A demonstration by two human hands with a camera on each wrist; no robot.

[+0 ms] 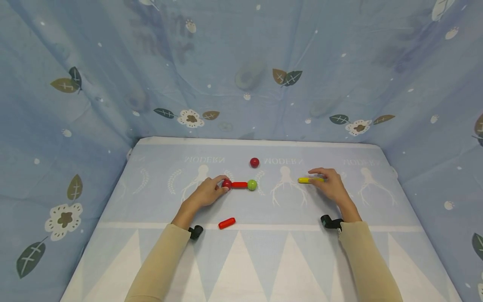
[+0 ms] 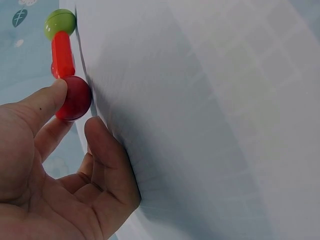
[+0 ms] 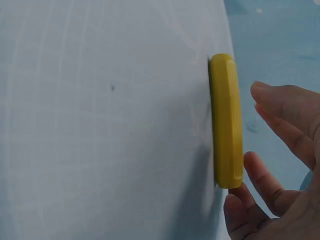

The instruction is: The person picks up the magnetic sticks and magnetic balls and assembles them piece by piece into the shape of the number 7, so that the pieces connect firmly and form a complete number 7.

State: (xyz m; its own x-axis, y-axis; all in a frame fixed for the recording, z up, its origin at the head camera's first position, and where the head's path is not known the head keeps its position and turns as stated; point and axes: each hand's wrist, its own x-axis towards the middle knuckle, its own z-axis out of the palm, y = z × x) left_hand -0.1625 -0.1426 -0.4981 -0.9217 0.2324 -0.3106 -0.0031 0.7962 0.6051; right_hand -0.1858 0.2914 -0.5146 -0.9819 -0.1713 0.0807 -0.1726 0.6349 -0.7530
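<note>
My left hand (image 1: 206, 193) pinches a dark red ball (image 2: 76, 97) between thumb and fingers. Joined to this ball is a red rod (image 1: 239, 185), with a green ball (image 1: 252, 185) on the rod's far end, so the three form one straight piece across the table. On the right, a yellow rod (image 3: 227, 120) lies on the tabletop. My right hand (image 1: 331, 184) hovers around its near end, thumb and fingers spread apart and not closed on it.
A second dark red ball (image 1: 254, 162) sits farther back on the table. Nearer the front lies a loose red rod (image 1: 227, 223). The patterned tablecloth (image 1: 264, 251) reaches back to a blue flowered curtain (image 1: 234, 84) that encloses the table's back and sides.
</note>
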